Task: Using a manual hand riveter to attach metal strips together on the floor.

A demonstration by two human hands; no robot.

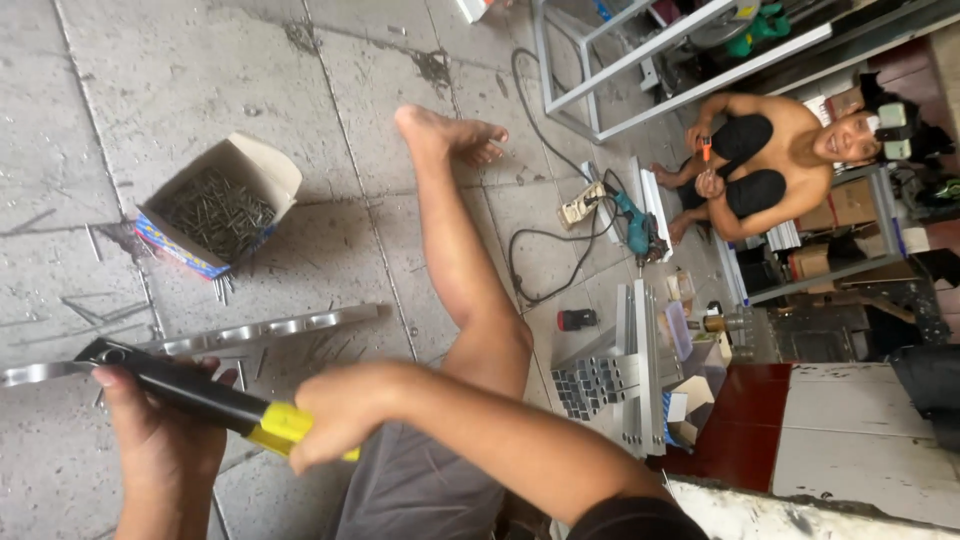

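while gripping a black-and-yellow tool (pixel 190 395), both hands (pixel 250 440) closed, near open nail box (pixel 222 205)

You have one open cardboard box (pixel 222 205) of nails. One teal power drill (pixel 633 224) lies by one power strip (pixel 581 204).

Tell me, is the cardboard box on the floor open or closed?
Open. The cardboard box has its flap raised, and the dark rivets or nails inside are visible.

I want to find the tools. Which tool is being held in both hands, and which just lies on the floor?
The black tool with yellow grips is held by the left hand and right hand. The teal power drill lies untouched, far from them.
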